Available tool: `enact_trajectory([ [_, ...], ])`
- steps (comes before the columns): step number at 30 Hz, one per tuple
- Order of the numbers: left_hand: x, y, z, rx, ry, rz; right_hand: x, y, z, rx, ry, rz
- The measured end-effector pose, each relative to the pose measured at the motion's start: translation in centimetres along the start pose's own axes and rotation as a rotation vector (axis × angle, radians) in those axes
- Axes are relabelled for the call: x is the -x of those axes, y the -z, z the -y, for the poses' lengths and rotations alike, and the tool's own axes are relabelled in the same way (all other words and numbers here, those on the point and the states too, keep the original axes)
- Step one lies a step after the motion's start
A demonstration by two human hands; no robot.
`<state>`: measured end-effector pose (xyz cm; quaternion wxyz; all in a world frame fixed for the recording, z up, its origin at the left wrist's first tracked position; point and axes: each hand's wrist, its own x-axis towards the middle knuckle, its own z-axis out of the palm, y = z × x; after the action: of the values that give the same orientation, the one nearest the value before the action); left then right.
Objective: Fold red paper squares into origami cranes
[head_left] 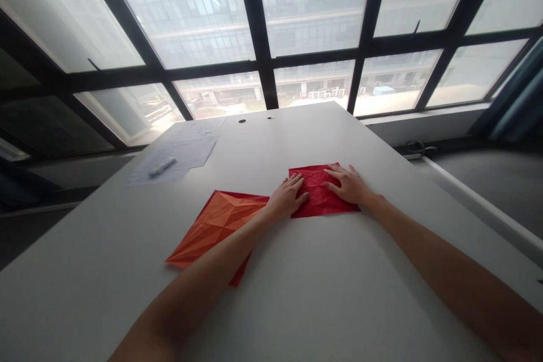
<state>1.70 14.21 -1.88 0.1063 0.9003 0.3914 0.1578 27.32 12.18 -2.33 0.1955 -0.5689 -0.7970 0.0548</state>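
1. Resting flat on the creased red paper (316, 198), the left hand (286, 199) covers part of its left edge. The fingers are extended and close together, the thumb held apart from them; nothing is clamped.
2. The right hand (348, 184) lies palm down over the right part of the same paper. Its fingers are extended and spread apart, gripping nothing.
3. The red paper lies on the white worktop (305, 283), between and under the two hands. Creases cross its surface.
4. An orange paper (224, 218), marked with folds radiating from its middle, lies to the left of the red one. Red shows along its far edge and at its near corner; whether this is a second sheet or the reverse side cannot be determined. The left forearm passes over it and hides part of it; contact cannot be confirmed.
5. White sheets (193, 153) lie overlapping at the far left of the worktop, a grey cylindrical object (162, 167) resting on them.
6. A round dark-rimmed opening (241, 121) is noted near the far edge.
7. Large windows (314, 5) in black frames stand beyond the worktop, with a blue curtain (515, 96) at the right.
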Motion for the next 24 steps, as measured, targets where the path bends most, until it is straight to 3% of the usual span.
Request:
enact_trajectory([
  [4,-0.09,-0.13,-0.01,-0.006,0.017,-0.013,0.33,0.66,-0.38,-0.076,0.080,0.057],
  [8,-0.20,-0.21,0.03,0.018,0.025,-0.054,0.34,0.63,-0.44,-0.114,0.068,0.053],
  [18,-0.37,-0.12,0.44,0.141,0.014,-0.183,0.27,0.22,-0.58,-0.163,0.062,-0.037],
  [24,-0.28,0.01,0.75,0.258,-0.027,-0.293,0.30,0.24,-0.55,-0.237,0.053,-0.159],
])
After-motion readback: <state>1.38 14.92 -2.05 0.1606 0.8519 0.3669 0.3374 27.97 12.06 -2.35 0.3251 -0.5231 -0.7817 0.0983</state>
